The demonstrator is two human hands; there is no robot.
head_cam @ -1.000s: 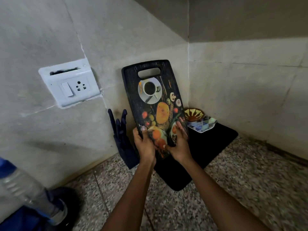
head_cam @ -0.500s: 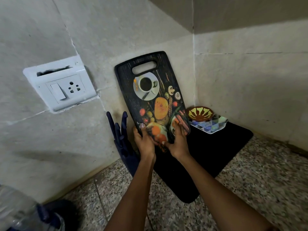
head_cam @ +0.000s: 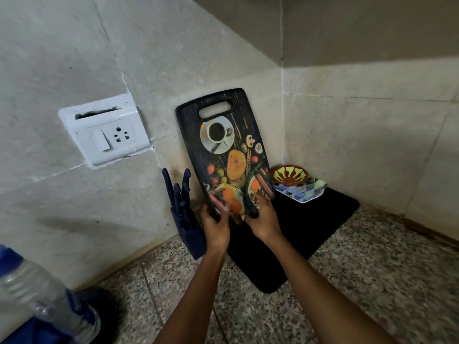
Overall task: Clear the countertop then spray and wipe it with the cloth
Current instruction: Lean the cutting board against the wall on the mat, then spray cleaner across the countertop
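A dark cutting board [head_cam: 223, 150] printed with a coffee cup and vegetables stands upright against the wall in the corner. My left hand [head_cam: 214, 225] grips its lower left edge and my right hand [head_cam: 263, 219] grips its lower right edge. The board's bottom hovers over a black mat [head_cam: 310, 234] that lies on the speckled granite countertop [head_cam: 372, 281]. No cloth or spray bottle is in view.
A dark blue knife block [head_cam: 185, 214] stands just left of the board by the wall. A small patterned bowl [head_cam: 290, 176] sits on a triangle-patterned dish [head_cam: 305, 192] in the corner. A clear plastic bottle [head_cam: 42, 301] lies at the lower left. A white wall socket [head_cam: 106, 135] is mounted left.
Both hands keep their hold on the board's lower edge; the board has tilted slightly and its bottom looks lifted off the mat. The view has shifted a little.
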